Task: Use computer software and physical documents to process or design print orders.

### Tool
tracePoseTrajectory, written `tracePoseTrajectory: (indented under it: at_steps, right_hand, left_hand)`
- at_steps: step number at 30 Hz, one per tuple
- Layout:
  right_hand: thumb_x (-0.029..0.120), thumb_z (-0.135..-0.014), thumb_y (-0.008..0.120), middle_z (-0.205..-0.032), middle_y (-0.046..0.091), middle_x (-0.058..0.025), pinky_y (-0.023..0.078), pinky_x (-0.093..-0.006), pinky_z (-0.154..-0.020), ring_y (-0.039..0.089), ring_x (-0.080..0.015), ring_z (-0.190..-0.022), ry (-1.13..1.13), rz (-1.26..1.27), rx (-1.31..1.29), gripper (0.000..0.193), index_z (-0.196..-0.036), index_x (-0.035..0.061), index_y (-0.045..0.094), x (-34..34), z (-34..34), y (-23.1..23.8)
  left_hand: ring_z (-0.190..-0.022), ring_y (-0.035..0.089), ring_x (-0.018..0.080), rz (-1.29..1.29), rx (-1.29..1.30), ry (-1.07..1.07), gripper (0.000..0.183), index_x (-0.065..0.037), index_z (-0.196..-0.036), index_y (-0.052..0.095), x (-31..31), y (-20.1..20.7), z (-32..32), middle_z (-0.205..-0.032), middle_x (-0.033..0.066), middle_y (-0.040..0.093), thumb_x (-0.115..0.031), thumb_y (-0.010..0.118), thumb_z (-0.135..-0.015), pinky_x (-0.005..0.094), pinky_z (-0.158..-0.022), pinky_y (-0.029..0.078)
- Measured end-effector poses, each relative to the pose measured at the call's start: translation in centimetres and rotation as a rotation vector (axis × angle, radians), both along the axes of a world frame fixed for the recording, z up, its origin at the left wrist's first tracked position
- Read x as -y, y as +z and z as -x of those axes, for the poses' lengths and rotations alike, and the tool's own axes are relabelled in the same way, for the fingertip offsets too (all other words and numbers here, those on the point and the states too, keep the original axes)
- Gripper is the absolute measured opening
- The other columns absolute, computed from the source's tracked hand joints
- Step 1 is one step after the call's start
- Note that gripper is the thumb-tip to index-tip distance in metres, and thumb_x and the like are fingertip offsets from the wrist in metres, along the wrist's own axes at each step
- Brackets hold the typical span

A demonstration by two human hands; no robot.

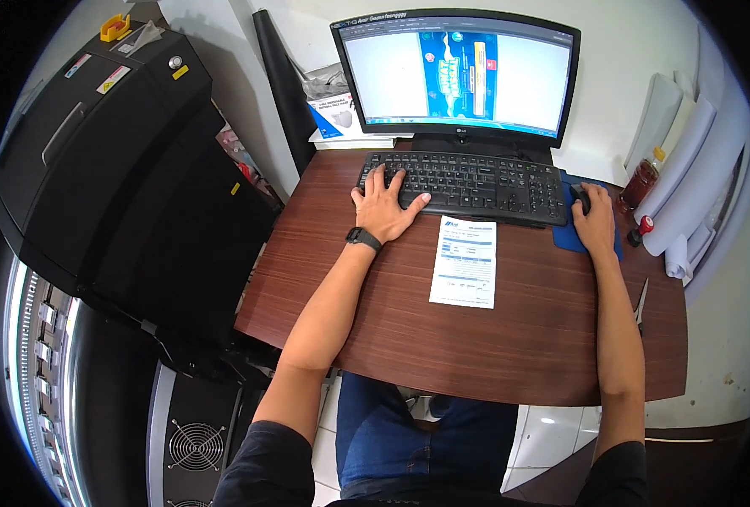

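My left hand [382,204] rests with its fingers spread on the left end of a black keyboard [476,182], the thumb stretched along its front edge. A dark watch sits on that wrist. At the keyboard's right, my right hand [595,221] is curled over a black computer mouse [580,198] on a blue mouse pad [568,235]. Behind the keyboard stands a monitor [383,80], its screen showing a blue graphic on a white page. A printed paper form [464,262] lies on the brown desk [409,338] between my forearms.
A large black machine [130,169] stands close on the left. Boxes [337,118] sit left of the monitor. To the right are a bottle of dark red liquid [639,182], a red-handled stamp [641,230], scissors [641,304] and white paper rolls [679,160].
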State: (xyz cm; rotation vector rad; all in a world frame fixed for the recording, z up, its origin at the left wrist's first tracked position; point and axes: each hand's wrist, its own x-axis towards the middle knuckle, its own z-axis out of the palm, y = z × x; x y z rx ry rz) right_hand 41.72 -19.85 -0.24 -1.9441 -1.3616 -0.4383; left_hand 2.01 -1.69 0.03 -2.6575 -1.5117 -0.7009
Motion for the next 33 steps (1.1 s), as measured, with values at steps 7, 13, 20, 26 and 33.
tracePoseTrajectory:
  at_steps: [7,13,20,26,33]
  right_hand:
    - [0.017,-0.089,0.063,-0.127,0.061,-0.0166,0.047,-0.0449,-0.102,0.058,-0.0367,-0.118,0.006,-0.012,-0.001,0.04,-0.127,0.0027,0.065,0.08,-0.05,-0.24]
    - [0.017,-0.089,0.063,-0.126,0.061,-0.0165,0.048,-0.0451,-0.101,0.058,-0.0373,-0.118,0.008,-0.013,0.015,0.04,-0.127,0.0025,0.065,0.01,-0.11,-0.02]
    - [0.017,-0.089,0.063,-0.125,0.061,-0.0161,0.048,-0.0452,-0.101,0.058,-0.0373,-0.118,0.014,-0.021,0.0,0.041,-0.127,0.0026,0.065,0.13,0.17,-0.08]
    - [0.017,-0.089,0.063,-0.125,0.061,-0.0161,0.047,-0.0454,-0.101,0.058,-0.0369,-0.118,0.015,-0.012,0.009,0.041,-0.127,0.0026,0.065,0.0,-0.12,-0.16]
    - [0.017,-0.09,0.063,-0.126,0.06,-0.0161,0.047,-0.0448,-0.102,0.057,-0.0364,-0.119,-0.002,0.001,0.002,0.041,-0.129,0.0028,0.063,0.01,-0.22,-0.37]
  left_hand:
    - [-0.151,0.027,0.0365,-0.186,0.047,-0.001,0.089,-0.013,-0.15,0.053,0.08,-0.4,-0.18,-0.159,0.0234,0.035,-0.078,0.05,-0.09,0.0581,-0.113,0.023]
    - [-0.152,0.025,0.0372,-0.004,0.001,-0.021,0.089,-0.013,-0.15,0.053,0.0,-0.27,-0.05,-0.16,0.024,0.034,-0.079,0.051,-0.089,0.0592,-0.113,0.024]
    - [-0.152,0.024,0.0374,-0.102,0.063,-0.01,0.089,-0.014,-0.15,0.053,0.12,-0.48,-0.1,-0.161,0.0247,0.032,-0.078,0.051,-0.089,0.0599,-0.113,0.023]
    - [-0.152,0.024,0.0382,0.017,0.018,-0.011,0.089,-0.014,-0.152,0.05,0.17,0.14,-0.09,-0.161,0.0241,0.032,-0.077,0.053,-0.089,0.0592,-0.114,0.023]
    - [-0.152,0.024,0.0381,-0.146,0.069,-0.036,0.09,-0.013,-0.151,0.052,-0.28,-0.76,-0.05,-0.161,0.0236,0.032,-0.078,0.052,-0.089,0.0588,-0.114,0.022]
